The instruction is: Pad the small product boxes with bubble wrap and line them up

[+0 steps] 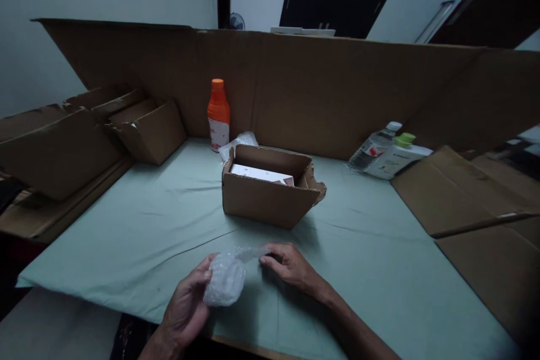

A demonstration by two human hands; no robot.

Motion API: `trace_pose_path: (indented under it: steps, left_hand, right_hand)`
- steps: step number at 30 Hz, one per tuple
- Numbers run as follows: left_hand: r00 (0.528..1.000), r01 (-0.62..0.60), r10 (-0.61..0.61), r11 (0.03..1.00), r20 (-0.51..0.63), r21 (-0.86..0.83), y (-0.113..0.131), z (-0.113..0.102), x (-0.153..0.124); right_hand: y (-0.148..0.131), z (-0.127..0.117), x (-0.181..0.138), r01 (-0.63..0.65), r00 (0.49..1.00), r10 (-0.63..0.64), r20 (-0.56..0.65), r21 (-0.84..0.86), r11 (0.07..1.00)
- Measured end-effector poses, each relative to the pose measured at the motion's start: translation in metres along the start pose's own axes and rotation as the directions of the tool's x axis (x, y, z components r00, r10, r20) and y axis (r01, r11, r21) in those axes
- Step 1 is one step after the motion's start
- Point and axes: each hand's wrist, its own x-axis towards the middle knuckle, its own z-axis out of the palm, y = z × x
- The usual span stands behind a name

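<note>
Bubble wrap (225, 280) obscures its inside; a box (276, 157) (its front wall (264, 203)) hides the bottom of a white object (258, 174).

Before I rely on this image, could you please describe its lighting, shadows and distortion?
Head view: dim, cool light; soft shadow on the pale green cloth beside the bare right hand; faint highlights on the held, clear bubble wrap; wide-angle stretching toward the edges, a darkened lower-right corner.
</note>
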Motion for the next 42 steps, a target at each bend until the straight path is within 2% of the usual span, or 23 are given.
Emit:
trace_pose_path:
  steps: [3,6,8,10,13,16,21,25,27,33,37,39,40,42]
  left_hand:
    - [1.000,-0.009,0.009,1.000,0.000,-0.005,0.006,-0.003,-0.006]
    - [1.000,-0.004,0.004,1.000,0.004,-0.010,0.006,-0.006,-0.008]
    - [1.000,-0.006,0.006,1.000,-0.001,-0.016,0.002,-0.008,-0.007]
    - [1.000,0.008,-0.008,1.000,0.008,-0.026,-0.004,-0.009,-0.006]
    - [0.999,0.041,-0.039,0.998,0.034,-0.050,-0.011,-0.008,-0.006]
    - [0.998,0.067,-0.064,0.991,0.022,-0.116,-0.013,-0.008,-0.007]
    - [0.991,0.049,-0.084,0.956,-0.108,-0.290,-0.002,-0.008,-0.007]
    - [0.979,-0.022,-0.039,0.956,-0.199,-0.293,0.012,-0.010,-0.007]
    - [0.976,-0.052,-0.008,0.962,-0.217,-0.268,0.016,-0.013,-0.008]
    - [0.978,-0.125,0.115,0.991,-0.172,-0.047,0.010,-0.019,-0.009]
    - [0.963,-0.218,0.238,0.964,-0.127,0.151,-0.001,-0.022,-0.010]
    - [0.946,-0.273,0.316,0.899,-0.076,0.341,-0.007,-0.026,-0.008]
    - [0.932,-0.303,0.361,0.836,-0.043,0.458,-0.010,-0.028,-0.005]
    - [0.878,-0.381,0.475,0.617,0.060,0.689,-0.016,-0.031,0.001]
  right_hand:
    - [-0.001,0.002,-0.003,0.008,0.995,-0.002,-0.098,0.054,0.998]
    - [-0.005,-0.002,-0.003,0.084,0.979,-0.062,-0.193,0.109,0.990]
    - [-0.009,-0.002,-0.002,0.135,0.982,-0.111,-0.154,0.157,0.978]
    - [-0.012,0.004,0.000,0.134,0.990,-0.123,-0.068,0.196,0.971]
    - [-0.014,0.019,0.003,0.053,0.998,-0.060,0.020,0.240,0.969]
    - [-0.010,0.029,0.004,-0.018,1.000,0.008,0.030,0.332,0.943]
    - [0.005,0.024,0.003,-0.075,0.984,0.138,-0.110,0.446,0.892]
    - [0.014,0.017,0.003,-0.041,0.952,0.181,-0.247,0.483,0.875]
    - [0.016,0.016,0.004,-0.040,0.941,0.201,-0.271,0.500,0.865]
    - [0.023,0.020,0.007,-0.061,0.949,0.203,-0.243,0.489,0.870]
    - [0.026,0.020,0.007,-0.083,0.950,0.204,-0.235,0.442,0.893]
    - [0.027,0.021,0.008,-0.095,0.949,0.209,-0.238,0.414,0.905]
    - [0.028,0.021,0.008,-0.101,0.948,0.211,-0.240,0.400,0.911]
    - [0.029,0.022,0.009,-0.108,0.946,0.212,-0.246,0.377,0.920]
